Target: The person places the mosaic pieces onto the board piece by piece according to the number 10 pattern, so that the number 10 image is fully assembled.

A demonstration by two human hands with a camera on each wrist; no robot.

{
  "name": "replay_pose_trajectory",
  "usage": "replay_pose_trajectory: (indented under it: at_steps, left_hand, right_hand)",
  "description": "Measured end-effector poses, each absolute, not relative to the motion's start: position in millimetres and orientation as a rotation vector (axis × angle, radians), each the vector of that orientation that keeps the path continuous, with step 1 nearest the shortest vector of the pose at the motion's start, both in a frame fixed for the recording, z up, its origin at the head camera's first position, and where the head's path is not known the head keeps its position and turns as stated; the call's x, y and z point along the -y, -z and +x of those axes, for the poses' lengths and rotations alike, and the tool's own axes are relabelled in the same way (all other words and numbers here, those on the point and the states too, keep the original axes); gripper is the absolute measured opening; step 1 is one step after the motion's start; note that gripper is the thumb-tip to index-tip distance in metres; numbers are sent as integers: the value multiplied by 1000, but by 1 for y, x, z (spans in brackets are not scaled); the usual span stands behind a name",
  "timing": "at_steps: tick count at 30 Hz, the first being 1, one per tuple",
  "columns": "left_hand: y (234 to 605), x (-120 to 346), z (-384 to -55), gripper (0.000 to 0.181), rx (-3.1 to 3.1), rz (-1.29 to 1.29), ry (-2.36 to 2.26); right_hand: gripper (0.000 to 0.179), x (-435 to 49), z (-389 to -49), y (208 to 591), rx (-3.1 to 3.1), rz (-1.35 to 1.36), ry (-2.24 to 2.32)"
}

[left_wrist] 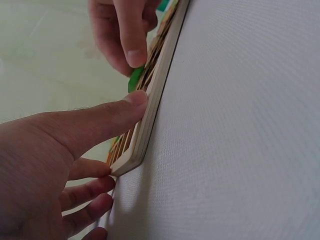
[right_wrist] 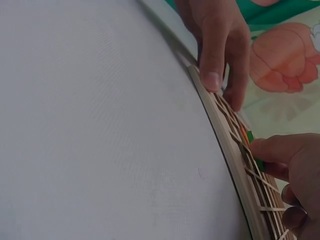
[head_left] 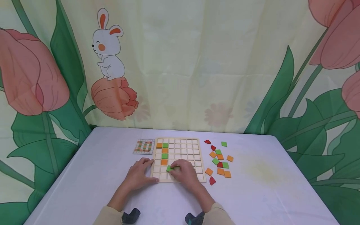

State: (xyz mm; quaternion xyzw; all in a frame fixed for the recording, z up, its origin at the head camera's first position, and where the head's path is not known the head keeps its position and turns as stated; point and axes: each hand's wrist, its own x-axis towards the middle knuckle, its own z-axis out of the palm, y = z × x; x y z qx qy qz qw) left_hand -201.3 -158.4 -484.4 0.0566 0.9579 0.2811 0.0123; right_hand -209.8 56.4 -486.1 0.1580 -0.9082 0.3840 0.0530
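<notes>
A shallow wooden grid board (head_left: 183, 147) lies on the table. My right hand (head_left: 184, 173) pinches a green square tile (head_left: 168, 169) between thumb and fingertips, low over a cell near the board's front left; the right wrist view shows the tile's green edge (right_wrist: 259, 164) tilted against the grid. At the front left corner my left hand (head_left: 137, 175) rests its thumb (left_wrist: 135, 100) on the front rim, other fingertips beside the left edge. Behind the held tile, orange tiles (head_left: 164, 162) and green tiles (head_left: 164, 156) sit in cells in two left columns.
Left of the board lies a card (head_left: 143, 147) printed with a coloured grid pattern. Loose orange squares (head_left: 209, 171), green squares (head_left: 224, 144) and red fan-shaped pieces (head_left: 212, 180) are scattered to its right. A patterned curtain (head_left: 180, 78) hangs behind the white table (head_left: 253, 187).
</notes>
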Motion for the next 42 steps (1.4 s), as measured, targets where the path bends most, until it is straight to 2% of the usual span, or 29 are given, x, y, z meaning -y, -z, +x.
replay_pose_trajectory:
  at_steps: [18,28,42]
  left_hand:
    - [485,157,-202,87,-3000,184,-852]
    - [483,157,-201,87,-3003,189,-840]
    - [486,156,-202,88,-2996,162,-847]
  right_hand:
    - [14,-43,-219,487,2762,622,-1136]
    - [6,-37,-227,490,2775,672,-1119]
    - [15,-59,-217,489,2770,547,-1167]
